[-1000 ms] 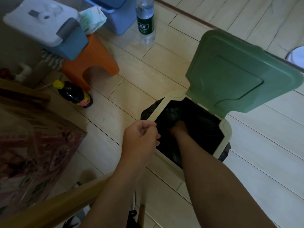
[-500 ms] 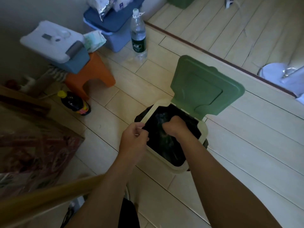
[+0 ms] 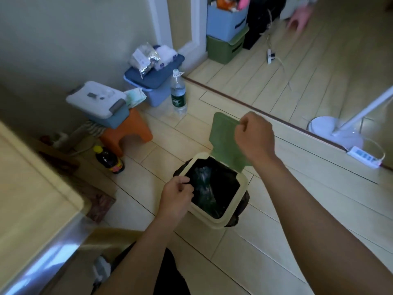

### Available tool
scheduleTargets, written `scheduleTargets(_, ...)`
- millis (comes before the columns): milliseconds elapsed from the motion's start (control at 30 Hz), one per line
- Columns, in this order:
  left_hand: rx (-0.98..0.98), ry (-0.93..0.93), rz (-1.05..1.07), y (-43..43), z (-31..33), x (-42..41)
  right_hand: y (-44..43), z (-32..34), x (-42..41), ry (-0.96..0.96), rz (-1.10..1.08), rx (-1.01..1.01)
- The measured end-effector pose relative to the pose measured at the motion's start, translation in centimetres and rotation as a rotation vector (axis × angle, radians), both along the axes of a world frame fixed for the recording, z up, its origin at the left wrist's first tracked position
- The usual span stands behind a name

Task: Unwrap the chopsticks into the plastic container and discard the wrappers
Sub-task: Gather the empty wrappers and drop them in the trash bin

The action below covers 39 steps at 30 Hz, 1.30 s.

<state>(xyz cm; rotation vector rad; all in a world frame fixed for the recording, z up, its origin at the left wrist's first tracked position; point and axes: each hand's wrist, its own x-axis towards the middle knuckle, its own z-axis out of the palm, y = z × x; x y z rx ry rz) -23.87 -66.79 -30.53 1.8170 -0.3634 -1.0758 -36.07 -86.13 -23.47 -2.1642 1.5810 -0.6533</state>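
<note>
Head view: the left hand (image 3: 176, 193), fingers curled at the near rim of the open bin (image 3: 214, 223), may pinch something unseen, the right hand (image 3: 254, 136) is fisted by the lid (image 3: 223, 137); light, crumply wrappers probably lie inside.

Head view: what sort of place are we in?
Probably a room in a home: wood-plank floor, a small lidded trash bin with a black liner, and storage boxes and bottles along the wall.
</note>
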Motion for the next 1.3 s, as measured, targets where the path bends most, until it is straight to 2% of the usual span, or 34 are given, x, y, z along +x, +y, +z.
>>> scheduleTargets(67, -0.004, -0.011, -0.001, 0.7, 0.9, -0.1, -0.5, 0.4, -0.9, 0.177, 0.002, -0.06)
scheduleTargets(167, -0.002, -0.053, -0.024, 1.7, 2.5, -0.3, -0.6, -0.2, -2.2, 0.391, 0.007, 0.203)
scheduleTargets(233, -0.004, -0.107, -0.043, 2.2, 3.6, -0.1, 0.5, -0.4, -2.5, 0.393, 0.027, 0.332)
scheduleTargets(300, -0.001, -0.143, -0.053, 2.8, 4.5, 0.1, 2.6, -0.7, -2.5, 0.4, 0.075, 0.351)
scheduleTargets(400, 0.008, -0.156, -0.048, 3.8, 5.6, 0.3, 5.1, -1.5, -2.3, 0.386, 0.075, 0.267)
scheduleTargets(533, -0.006, -0.18, -0.071, 4.6, 6.8, 0.6, 2.8, -0.9, -2.3, 0.351, -0.031, 0.155)
scheduleTargets(667, 0.001, -0.211, -0.088, 5.1, 7.2, 1.3, 0.2, -1.6, -3.3, 0.387, -0.004, 0.355)
scheduleTargets(767, -0.003, -0.224, -0.086, 4.9, 7.3, 1.9, 0.7, -3.0, -3.4, 0.407, 0.036, 0.403)
scheduleTargets(933, -0.007, -0.231, -0.093, 3.9, 7.2, 2.2, 0.4, -3.4, -2.8, 0.385, -0.033, 0.217)
scheduleTargets(1133, 0.009, -0.224, -0.091, 3.2, 6.6, 2.2, -1.5, -4.0, -3.1, 0.46, 0.064, 0.365)
scheduleTargets(1300, -0.032, -0.211, -0.09, 2.7, 7.0, 1.9, 1.0, -3.7, -2.6, 0.472, 0.016, 0.138)
